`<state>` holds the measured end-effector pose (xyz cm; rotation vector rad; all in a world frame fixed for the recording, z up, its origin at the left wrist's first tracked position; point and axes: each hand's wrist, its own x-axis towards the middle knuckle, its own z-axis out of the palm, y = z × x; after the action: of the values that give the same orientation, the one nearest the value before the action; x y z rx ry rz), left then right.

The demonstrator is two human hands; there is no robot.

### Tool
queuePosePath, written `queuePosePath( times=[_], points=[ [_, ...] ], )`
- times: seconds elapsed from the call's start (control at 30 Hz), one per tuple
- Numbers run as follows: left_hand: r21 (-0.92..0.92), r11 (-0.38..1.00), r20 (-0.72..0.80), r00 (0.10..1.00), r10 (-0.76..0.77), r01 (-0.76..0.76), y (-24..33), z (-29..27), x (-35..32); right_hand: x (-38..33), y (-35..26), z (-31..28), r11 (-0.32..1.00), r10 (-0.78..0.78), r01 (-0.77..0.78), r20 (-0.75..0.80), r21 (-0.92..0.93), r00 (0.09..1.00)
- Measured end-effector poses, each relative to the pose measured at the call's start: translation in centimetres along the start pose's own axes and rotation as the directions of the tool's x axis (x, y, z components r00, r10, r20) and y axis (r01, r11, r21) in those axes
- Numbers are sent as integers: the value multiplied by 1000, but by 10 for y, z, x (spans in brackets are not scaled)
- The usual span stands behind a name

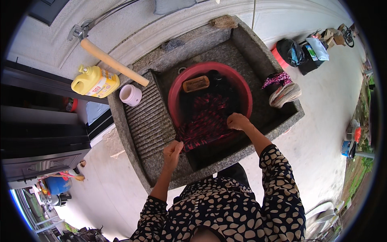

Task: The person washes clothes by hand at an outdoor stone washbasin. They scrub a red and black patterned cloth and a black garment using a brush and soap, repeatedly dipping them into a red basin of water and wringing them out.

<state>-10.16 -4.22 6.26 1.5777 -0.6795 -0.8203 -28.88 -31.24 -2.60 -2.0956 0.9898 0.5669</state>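
A wet, dark cloth with a pink-red pattern [207, 123] is stretched between my two hands over the near side of a red basin [174, 94]. My left hand [173, 153] pinches its left edge above the ribbed washboard side of the stone sink. At the basin's near right rim, my right hand [238, 121] is closed on the cloth's other edge. The cloth's far part hangs down into the dark basin. Inside, near the far left wall, lies a brown scrubbing brush [196, 84]. Dark fabric beside the brush is hard to make out.
The stone sink [264, 50] surrounds the basin. On its left are a yellow jug [96, 82], a pale pink cup [130, 95] and a tan pipe [115, 62]. Patterned cloth [278, 79] and a grey-beige cloth [285, 94] hang over the right wall. Bins [290, 52] stand beyond.
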Motion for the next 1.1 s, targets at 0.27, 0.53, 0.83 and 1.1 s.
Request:
queuePosePath(
  times=[0.27, 0.53, 0.83, 1.1],
  points=[
    [65, 996, -36, 997, -63, 65, -11, -4, -22, -41, -10, -10, 136, 128, 341, -358, 930, 925],
    [-566, 817, -178, 951, -253, 111, 45, -7, -7, -75, -23, -25, 374, 31, 211, -239, 903, 970],
    [-494, 845, -217, 970, 106, -203, 134, -53, 18, -149, -100, -161, 386, -68, 749, -793, 539, 605],
    [-463, 803, -328, 915, 237, -374, 226, -61, 57, -195, -151, -237, 547, -144, 831, -967, 100, 211]
  ],
)
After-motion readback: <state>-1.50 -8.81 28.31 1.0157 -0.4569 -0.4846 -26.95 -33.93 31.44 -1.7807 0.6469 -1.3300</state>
